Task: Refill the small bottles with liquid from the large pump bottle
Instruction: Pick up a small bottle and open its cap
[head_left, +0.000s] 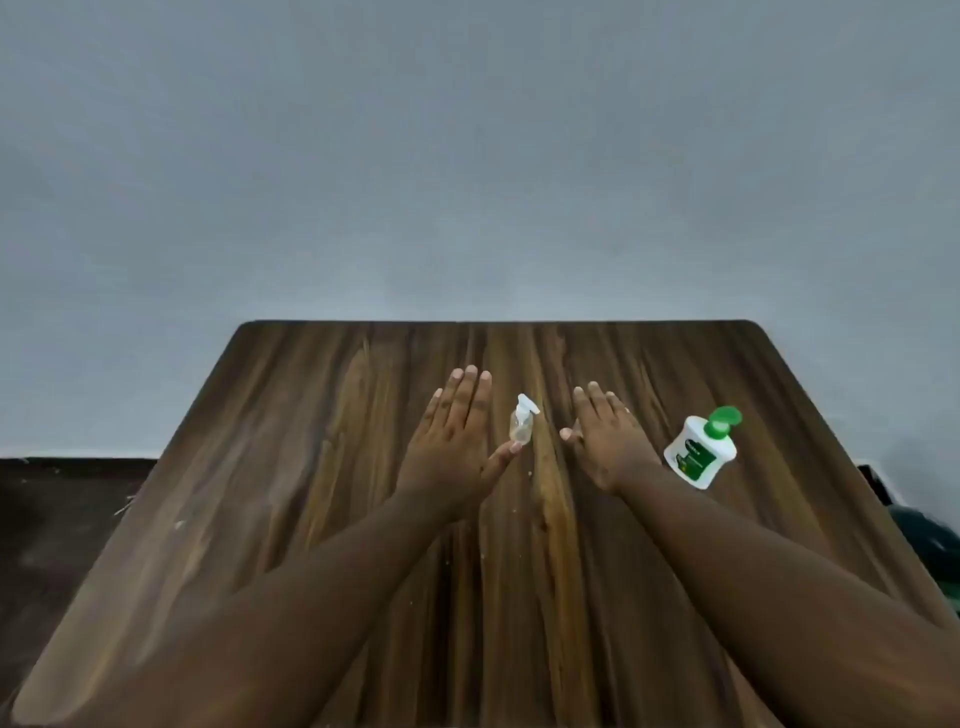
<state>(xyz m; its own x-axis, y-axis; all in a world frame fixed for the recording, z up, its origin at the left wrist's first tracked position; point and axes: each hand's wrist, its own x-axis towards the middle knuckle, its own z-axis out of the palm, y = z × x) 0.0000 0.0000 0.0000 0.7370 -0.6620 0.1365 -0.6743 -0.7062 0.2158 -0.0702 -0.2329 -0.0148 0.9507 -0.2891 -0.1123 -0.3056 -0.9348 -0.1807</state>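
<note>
A small clear bottle (522, 427) with a white pump top stands upright near the middle of the wooden table (311, 441). My left hand (457, 441) lies flat and open just left of it, the thumb tip almost touching the bottle's base. My right hand (605, 439) is flat and open just right of the bottle, a small gap between them. The large white pump bottle (701, 454) with a green pump head stands to the right of my right hand, apart from it. Both hands hold nothing.
A plain grey wall rises behind the table's far edge. Dark floor shows at the left. A dark green object (930, 540) sits beyond the table's right edge. A few small pale specks lie on the tabletop.
</note>
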